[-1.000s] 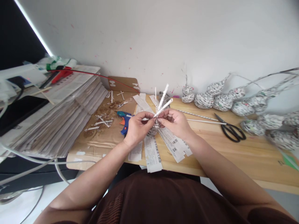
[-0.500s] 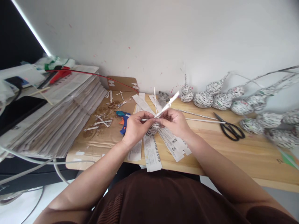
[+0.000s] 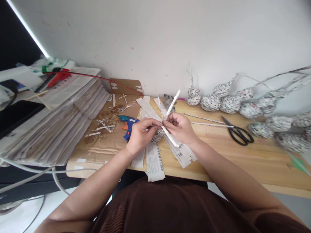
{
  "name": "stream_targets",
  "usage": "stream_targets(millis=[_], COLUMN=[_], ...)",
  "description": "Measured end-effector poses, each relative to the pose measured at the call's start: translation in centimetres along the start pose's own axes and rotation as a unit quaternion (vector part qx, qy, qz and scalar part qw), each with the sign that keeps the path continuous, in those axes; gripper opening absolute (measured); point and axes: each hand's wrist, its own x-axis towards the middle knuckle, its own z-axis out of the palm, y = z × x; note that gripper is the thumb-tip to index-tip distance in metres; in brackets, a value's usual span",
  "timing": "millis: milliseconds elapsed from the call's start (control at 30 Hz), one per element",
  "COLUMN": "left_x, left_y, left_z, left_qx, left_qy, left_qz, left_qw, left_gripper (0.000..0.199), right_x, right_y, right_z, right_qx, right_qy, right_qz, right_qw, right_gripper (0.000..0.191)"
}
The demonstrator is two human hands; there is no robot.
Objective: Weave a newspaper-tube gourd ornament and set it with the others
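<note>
Between my hands is a small woven paper piece (image 3: 157,136), partly hidden under the fingers. My left hand (image 3: 143,133) pinches its top from the left. On the right, my right hand (image 3: 179,127) has thumb and fingertips closed on the paper strips at the same spot. One white rolled strip (image 3: 173,104) sticks up and to the right, another (image 3: 171,137) slants down to the right below my right fingers. A thinner strip (image 3: 160,106) points upward. Flat newspaper strips (image 3: 155,161) lie beneath on the wooden table (image 3: 243,161).
A blue glue gun (image 3: 130,127) lies left of my left hand, near paper scraps (image 3: 105,126). Stacked newspapers (image 3: 73,119) stand farther left. Black scissors (image 3: 239,134) and thin paper rods (image 3: 206,118) lie right. Woven paper gourds (image 3: 211,103) line the wall.
One white strip has swung down to the right, below my right hand, while another still points up. My fingers have shifted slightly at the top of the woven piece.
</note>
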Motion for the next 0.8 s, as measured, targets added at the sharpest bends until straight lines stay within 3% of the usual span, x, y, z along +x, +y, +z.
stream_targets(millis=[100,200,367,600,800], left_x=[0.4,0.8,1.3,1.4,0.9], left_y=[0.2,0.6,1.1,1.5,1.3], left_z=[-0.1,0.0,-0.2,-0.9,-1.2], left_qx=[0.034,0.014,-0.020,0.005,-0.011], left_qy=[-0.009,0.005,-0.011,-0.010,-0.001], left_qz=[0.024,-0.028,-0.094,-0.099,-0.071], left_qw=[0.999,0.999,0.995,0.995,0.997], left_gripper=[0.007,0.003,0.017,0.011,0.008], right_x=[0.2,0.4,0.3,-0.3,-0.5], right_y=[0.2,0.2,-0.3,-1.2,-0.9], right_z=[-0.1,-0.2,-0.3,-0.1,0.1], right_qx=[0.021,0.069,0.071,0.013,-0.008], right_qy=[-0.013,-0.029,-0.027,-0.022,-0.027], right_qz=[0.015,0.039,0.039,-0.107,-0.154], right_qw=[1.000,0.996,0.996,0.994,0.988], right_gripper=[0.041,0.046,0.046,0.032,0.017])
